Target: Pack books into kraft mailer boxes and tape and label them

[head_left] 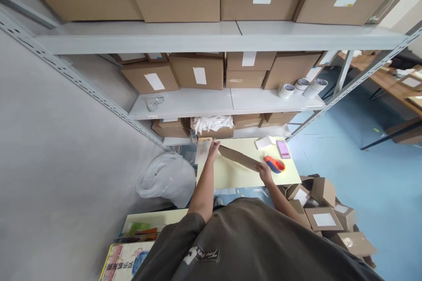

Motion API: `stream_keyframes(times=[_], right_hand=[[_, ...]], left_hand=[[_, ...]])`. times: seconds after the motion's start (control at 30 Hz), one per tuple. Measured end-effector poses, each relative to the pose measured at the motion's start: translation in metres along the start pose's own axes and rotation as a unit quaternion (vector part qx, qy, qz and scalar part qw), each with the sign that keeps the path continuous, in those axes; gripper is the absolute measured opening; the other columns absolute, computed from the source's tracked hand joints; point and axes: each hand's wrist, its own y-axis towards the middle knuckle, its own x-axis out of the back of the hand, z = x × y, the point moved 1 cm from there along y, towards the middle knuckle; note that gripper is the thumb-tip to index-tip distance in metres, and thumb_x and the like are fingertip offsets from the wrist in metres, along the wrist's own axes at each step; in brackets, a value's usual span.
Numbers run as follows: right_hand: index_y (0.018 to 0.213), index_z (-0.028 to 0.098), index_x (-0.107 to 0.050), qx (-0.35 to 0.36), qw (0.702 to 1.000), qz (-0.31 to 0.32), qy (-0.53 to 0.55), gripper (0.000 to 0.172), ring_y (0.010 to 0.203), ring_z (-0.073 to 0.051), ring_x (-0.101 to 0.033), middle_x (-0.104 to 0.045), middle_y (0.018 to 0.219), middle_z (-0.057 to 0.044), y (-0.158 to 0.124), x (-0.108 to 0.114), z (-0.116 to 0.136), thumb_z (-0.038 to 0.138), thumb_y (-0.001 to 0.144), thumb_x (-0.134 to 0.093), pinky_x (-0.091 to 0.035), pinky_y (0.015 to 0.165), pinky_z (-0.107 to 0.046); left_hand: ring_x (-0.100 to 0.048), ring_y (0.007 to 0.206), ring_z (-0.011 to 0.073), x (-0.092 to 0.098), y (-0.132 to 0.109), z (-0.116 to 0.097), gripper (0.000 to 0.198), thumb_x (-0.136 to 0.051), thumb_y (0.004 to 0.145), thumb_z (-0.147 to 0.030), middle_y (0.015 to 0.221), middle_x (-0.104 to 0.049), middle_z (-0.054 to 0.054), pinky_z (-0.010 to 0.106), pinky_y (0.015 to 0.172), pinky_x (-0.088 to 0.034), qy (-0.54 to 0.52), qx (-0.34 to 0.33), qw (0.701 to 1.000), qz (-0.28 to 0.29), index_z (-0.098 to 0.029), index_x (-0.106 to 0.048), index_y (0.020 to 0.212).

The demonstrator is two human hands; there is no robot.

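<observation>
A flat piece of brown cardboard (239,158) is held at a tilt above the pale yellow table (227,180). My left hand (213,149) grips its far left end, and my right hand (263,173) is closed on its near right end. Just right of my right hand lies a red and blue tape dispenser (274,164). Behind that sit a pink-purple packet (282,149) and a folded white paper piece (264,142). A clear sheet with coloured marks (203,149) rests at the table's left side, close to my left hand.
A grey metal shelf (184,105) with cartons rises in front. White tape rolls (286,91) and glasses (153,103) stand on its middle level. A white cloth pile (212,124) fills a low box. Plastic bag (168,178) at left; heaped cartons (323,217) at right.
</observation>
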Motion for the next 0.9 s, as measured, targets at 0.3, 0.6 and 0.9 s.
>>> stream_keyframes(times=[0.3, 0.6, 0.9], right_hand=[[0.153, 0.022, -0.045, -0.117, 0.988, -0.084, 0.048, 0.096, 0.15, -0.035, -0.048, -0.05, 0.161, -0.018, 0.028, 0.001, -0.023, 0.074, 0.077, -0.069, -0.046, 0.12, -0.044], [0.157, 0.028, -0.046, -0.138, 0.982, -0.033, 0.124, 0.093, 0.152, -0.033, -0.045, -0.052, 0.159, -0.013, 0.067, 0.007, -0.01, 0.07, 0.078, -0.072, -0.042, 0.123, -0.042], [0.155, 0.035, -0.051, -0.136, 0.978, 0.084, 0.136, 0.088, 0.153, -0.028, -0.042, -0.051, 0.161, -0.008, 0.08, 0.019, -0.02, 0.054, 0.074, -0.079, -0.041, 0.12, -0.045]], left_hand=[[-0.052, 0.147, 0.0272, -0.029, -0.031, 0.035, 0.084, -0.084, 0.085, -0.048, 0.152, -0.058, 0.017, 0.039, 0.12, -0.039, 0.019, -0.016, 0.999, -0.039, -0.024, -0.048, 0.157], [-0.046, 0.152, 0.0295, -0.017, -0.062, 0.036, 0.085, -0.081, 0.086, -0.04, 0.16, -0.051, 0.018, 0.04, 0.123, -0.036, 0.053, -0.013, 0.998, -0.042, -0.024, -0.043, 0.16], [-0.055, 0.141, 0.0277, -0.005, -0.084, 0.031, 0.073, -0.076, 0.083, -0.034, 0.161, -0.052, 0.014, 0.038, 0.111, -0.046, 0.099, 0.041, 0.993, -0.049, -0.029, -0.054, 0.153]])
